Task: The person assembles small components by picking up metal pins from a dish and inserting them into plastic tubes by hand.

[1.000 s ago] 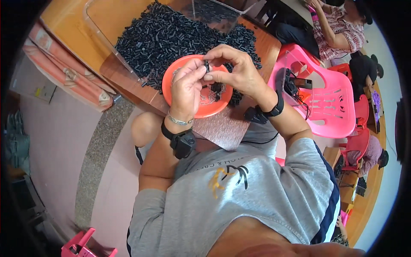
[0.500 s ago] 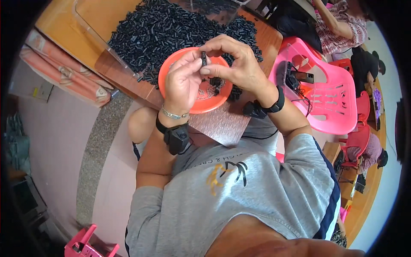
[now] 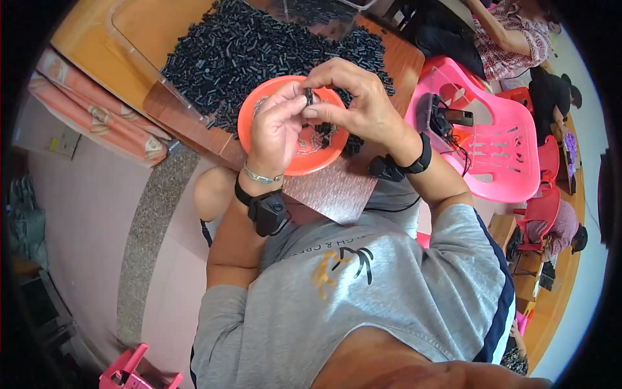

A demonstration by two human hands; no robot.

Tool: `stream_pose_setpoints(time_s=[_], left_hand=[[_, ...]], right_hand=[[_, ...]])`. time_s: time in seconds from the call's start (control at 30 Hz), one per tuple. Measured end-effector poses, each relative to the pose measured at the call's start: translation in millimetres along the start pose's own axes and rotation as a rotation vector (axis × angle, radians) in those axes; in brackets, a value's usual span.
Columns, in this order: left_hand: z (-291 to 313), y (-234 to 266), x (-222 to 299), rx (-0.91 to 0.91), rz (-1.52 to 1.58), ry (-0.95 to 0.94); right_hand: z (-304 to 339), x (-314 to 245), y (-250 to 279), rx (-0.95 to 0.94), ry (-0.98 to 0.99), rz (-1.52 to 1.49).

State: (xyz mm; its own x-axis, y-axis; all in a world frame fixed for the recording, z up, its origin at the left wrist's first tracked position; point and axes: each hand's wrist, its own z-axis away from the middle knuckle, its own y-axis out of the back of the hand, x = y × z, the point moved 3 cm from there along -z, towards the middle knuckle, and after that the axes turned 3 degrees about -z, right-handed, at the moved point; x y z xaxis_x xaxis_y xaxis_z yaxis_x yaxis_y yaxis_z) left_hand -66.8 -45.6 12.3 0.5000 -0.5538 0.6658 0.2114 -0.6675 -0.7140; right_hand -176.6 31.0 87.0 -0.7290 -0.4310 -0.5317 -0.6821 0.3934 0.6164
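Observation:
Over an orange-red bowl (image 3: 246, 129), my two hands meet at a small black cylindrical part (image 3: 308, 97). My left hand (image 3: 275, 126) pinches it from the left between thumb and fingers. On its other side, the thumb and index finger of my right hand (image 3: 359, 97) close on the same part. Small shiny metal pieces (image 3: 311, 141) and a few black parts lie in the bowl beneath, partly hidden by my hands. Beyond the bowl spreads a large heap of small black cylindrical parts (image 3: 240, 58).
The heap lies on a brown wooden table (image 3: 405, 61) with a clear plastic tray (image 3: 129, 45) at its left. A pink plastic chair (image 3: 505, 155) to the right holds a clear box with black devices and cables (image 3: 444, 117). Other people (image 3: 518, 39) sit farther right.
The bowl has shifted slightly down and left in the picture. Both hands keep their pinch on the black part, moving only a little.

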Motion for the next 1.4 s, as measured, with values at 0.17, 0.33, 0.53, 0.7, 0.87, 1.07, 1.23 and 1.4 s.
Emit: stream_pose_setpoints(time_s=[0.17, 0.33, 0.53, 0.7, 0.87, 1.07, 1.23, 1.4], left_hand=[[0, 3, 4, 0.074, -0.117, 0.000], [3, 10, 14, 0.127, -0.161, -0.039], [-1, 17, 15, 0.145, -0.177, -0.034], [6, 24, 25, 0.199, -0.179, -0.054], [1, 18, 17, 0.205, -0.220, -0.041], [7, 21, 20, 0.250, -0.251, -0.097], [1, 28, 16, 0.217, -0.211, -0.092], [-4, 32, 45, 0.238, -0.252, -0.127]], right_hand=[[-20, -1, 30, 0.031, 0.116, 0.179], [-103, 13, 108, 0.235, -0.043, 0.441], [-119, 24, 160, 0.410, -0.217, 0.282], [-70, -30, 123, 0.305, -0.216, 0.019], [-25, -107, 159, 0.506, 0.423, 0.244], [35, -105, 179, 0.777, 0.251, 0.427], [36, -98, 175, 0.793, 0.228, 0.398], [10, -93, 163, 0.755, 0.249, 0.324]])
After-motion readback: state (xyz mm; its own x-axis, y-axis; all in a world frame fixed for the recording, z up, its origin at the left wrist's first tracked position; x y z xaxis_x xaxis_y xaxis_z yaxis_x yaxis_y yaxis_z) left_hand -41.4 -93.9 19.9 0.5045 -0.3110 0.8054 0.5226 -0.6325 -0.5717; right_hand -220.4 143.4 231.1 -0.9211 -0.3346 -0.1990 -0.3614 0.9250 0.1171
